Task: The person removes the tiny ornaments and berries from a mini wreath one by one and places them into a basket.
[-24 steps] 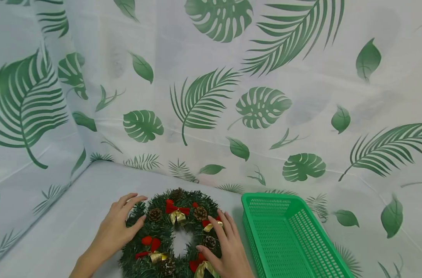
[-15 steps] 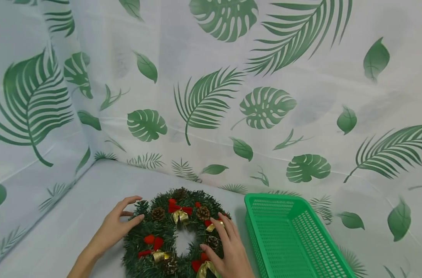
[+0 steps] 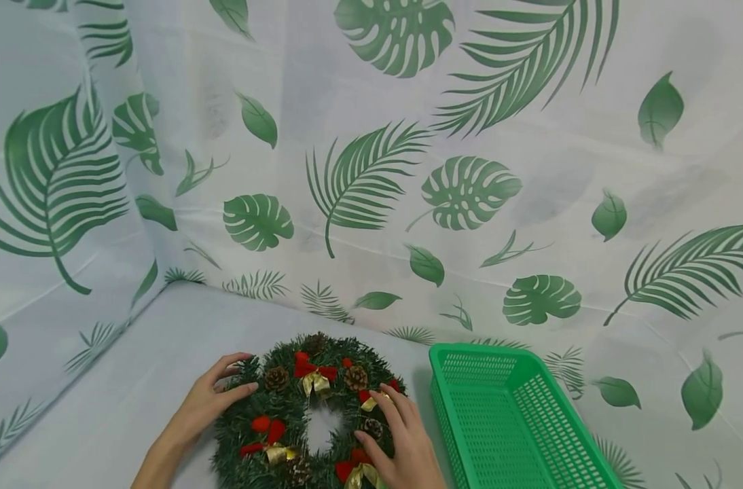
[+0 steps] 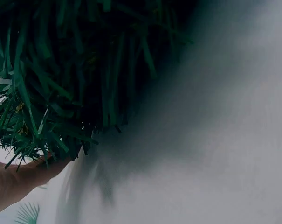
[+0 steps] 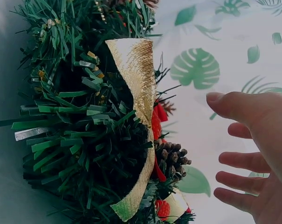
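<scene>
A green Christmas wreath (image 3: 293, 411) lies on the pale tabletop, trimmed with red bows (image 3: 315, 367), gold ribbons and pinecones (image 3: 276, 378). My left hand (image 3: 203, 401) grips its upper left edge, thumb and fingers curved round a tuft of needles. In the left wrist view, greenery partly covers that hand (image 4: 15, 184). Over the right side of the wreath, my right hand (image 3: 402, 441) is spread with loosely bent fingers. The right wrist view shows that hand (image 5: 259, 154) apart from a gold ribbon (image 5: 143, 88) and a pinecone (image 5: 172, 161).
To the right of the wreath stands a green plastic basket (image 3: 440, 407) with latticed walls. White cloth (image 3: 359, 258) printed with green leaves hangs behind and to the left of the tabletop (image 3: 182, 319).
My left hand has drawn in its fingers and come round the tuft at the wreath's upper left. The right hand stays over the right side. The head view has shifted slightly.
</scene>
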`<action>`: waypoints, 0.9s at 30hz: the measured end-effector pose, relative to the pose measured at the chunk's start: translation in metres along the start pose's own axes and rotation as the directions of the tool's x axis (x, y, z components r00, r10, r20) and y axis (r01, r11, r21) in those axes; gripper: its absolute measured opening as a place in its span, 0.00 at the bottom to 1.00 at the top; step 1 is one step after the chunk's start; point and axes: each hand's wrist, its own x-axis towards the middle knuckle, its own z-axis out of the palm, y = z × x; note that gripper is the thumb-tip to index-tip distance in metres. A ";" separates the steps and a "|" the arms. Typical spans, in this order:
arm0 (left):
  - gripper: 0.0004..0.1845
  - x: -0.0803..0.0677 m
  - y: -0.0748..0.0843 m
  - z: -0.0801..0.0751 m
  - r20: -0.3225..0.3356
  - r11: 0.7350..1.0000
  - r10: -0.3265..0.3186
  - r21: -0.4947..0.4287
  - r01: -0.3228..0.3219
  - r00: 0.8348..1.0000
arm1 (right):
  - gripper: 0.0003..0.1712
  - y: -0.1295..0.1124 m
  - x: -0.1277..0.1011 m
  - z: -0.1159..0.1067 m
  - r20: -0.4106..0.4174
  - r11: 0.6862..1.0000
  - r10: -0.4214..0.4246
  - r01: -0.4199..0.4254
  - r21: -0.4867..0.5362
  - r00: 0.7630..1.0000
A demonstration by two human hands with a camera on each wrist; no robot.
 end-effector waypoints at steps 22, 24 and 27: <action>0.28 -0.001 -0.010 -0.006 0.097 1.000 -0.017 0.007 0.017 0.995 | 0.30 0.005 -0.002 0.003 -0.024 0.996 -0.058 0.059 0.069 0.998; 0.27 0.000 -0.011 -0.006 0.101 1.000 -0.012 0.020 0.010 0.995 | 0.27 0.006 -0.003 0.002 0.003 0.995 -0.036 0.036 0.089 0.999; 0.26 0.001 -0.012 -0.005 0.102 1.000 -0.019 0.017 0.018 0.995 | 0.23 0.007 -0.003 -0.001 0.073 0.992 0.009 -0.018 0.128 0.997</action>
